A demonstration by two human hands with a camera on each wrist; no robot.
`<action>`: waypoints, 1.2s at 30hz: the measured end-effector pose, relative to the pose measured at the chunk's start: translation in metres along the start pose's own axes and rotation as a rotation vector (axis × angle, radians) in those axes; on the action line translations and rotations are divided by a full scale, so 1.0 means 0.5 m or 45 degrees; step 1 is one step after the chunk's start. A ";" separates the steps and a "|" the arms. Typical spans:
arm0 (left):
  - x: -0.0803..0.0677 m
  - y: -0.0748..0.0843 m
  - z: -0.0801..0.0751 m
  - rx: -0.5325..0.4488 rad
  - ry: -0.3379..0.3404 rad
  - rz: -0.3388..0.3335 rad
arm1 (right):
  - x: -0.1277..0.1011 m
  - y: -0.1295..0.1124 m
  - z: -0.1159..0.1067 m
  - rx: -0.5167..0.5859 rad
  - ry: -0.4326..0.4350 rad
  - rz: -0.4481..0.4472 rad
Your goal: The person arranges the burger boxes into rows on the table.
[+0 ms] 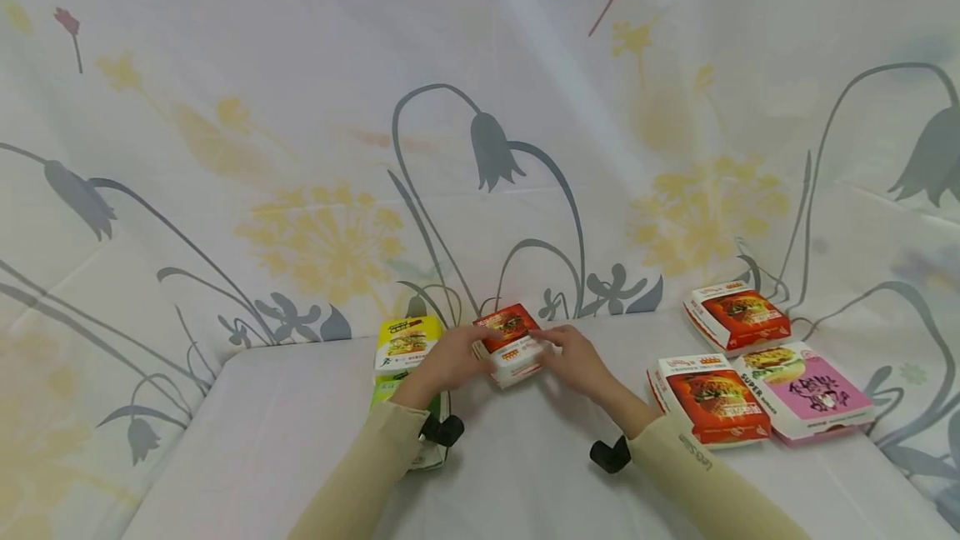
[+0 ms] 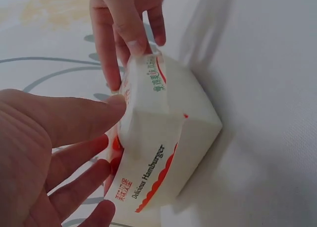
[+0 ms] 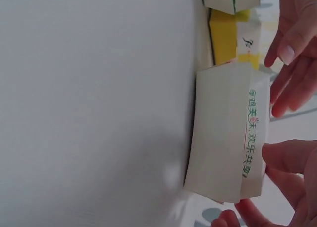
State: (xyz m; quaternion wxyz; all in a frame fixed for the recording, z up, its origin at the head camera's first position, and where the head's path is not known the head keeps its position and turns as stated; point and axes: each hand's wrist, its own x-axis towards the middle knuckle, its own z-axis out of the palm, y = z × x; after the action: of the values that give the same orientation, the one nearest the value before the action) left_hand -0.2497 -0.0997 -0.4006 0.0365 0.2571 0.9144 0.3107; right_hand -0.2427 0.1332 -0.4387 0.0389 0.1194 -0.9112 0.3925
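Note:
A red-and-white hamburger box [image 1: 517, 365] lies at the back of the table, its white front wall towards me. My left hand [image 1: 457, 357] is at its left side. In the left wrist view the thumb [image 2: 94, 115] reaches the upper front edge, and the spread fingers are by the red lid. From the other side my right hand [image 1: 573, 361] meets the box, thumb [image 3: 287, 155] at the top edge and fingertips by the right side wall. Fingers of both hands look loosely extended. Part of the red lid is hidden behind them.
Left of the hands stand a yellow box [image 1: 401, 340] and a green box [image 1: 384, 390], partly behind the left forearm. To the right lie two more red hamburger boxes [image 1: 738, 317] and a pink box [image 1: 810, 390]. A flower-printed cloth [image 1: 480, 215] rises behind the white table.

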 end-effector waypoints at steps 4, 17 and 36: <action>0.000 0.002 0.002 0.047 -0.003 0.011 | -0.011 0.000 0.005 -0.006 0.001 0.021; 0.004 -0.005 0.011 0.176 0.033 0.016 | -0.026 -0.001 0.008 0.001 -0.012 0.015; 0.018 -0.004 0.021 0.056 0.069 -0.043 | -0.008 -0.003 0.021 0.071 0.039 0.009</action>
State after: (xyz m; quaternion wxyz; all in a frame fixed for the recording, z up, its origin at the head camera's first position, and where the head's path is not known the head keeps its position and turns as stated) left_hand -0.2558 -0.0908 -0.4094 0.0113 0.2340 0.9258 0.2968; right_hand -0.2382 0.1252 -0.4455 0.0482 0.1110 -0.8995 0.4198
